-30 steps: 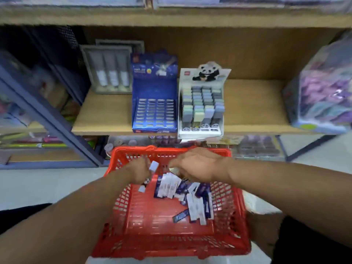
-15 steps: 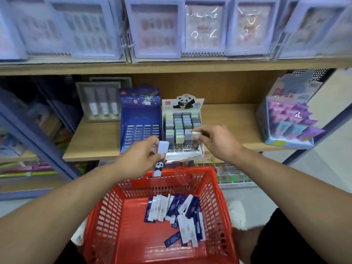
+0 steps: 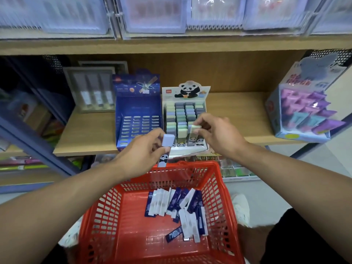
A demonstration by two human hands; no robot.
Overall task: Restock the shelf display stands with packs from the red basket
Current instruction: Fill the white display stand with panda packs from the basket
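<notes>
While each hand — left hand (image 3: 142, 149), right hand (image 3: 219, 131) — pinches one panda pack (image 3: 166, 147), two display stands (image 3: 138, 113) wait.

The top-shelf boxes (image 3: 152, 14) are blurred and cut off; print on the basket packs (image 3: 177, 206) is unreadable.

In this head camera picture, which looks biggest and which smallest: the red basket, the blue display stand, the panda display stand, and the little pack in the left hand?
1. Red basket, though it is nearest the camera.
2. Blue display stand and panda display stand: look about alike, so unranked.
3. Pack pinched in the left hand, smallest.
</notes>
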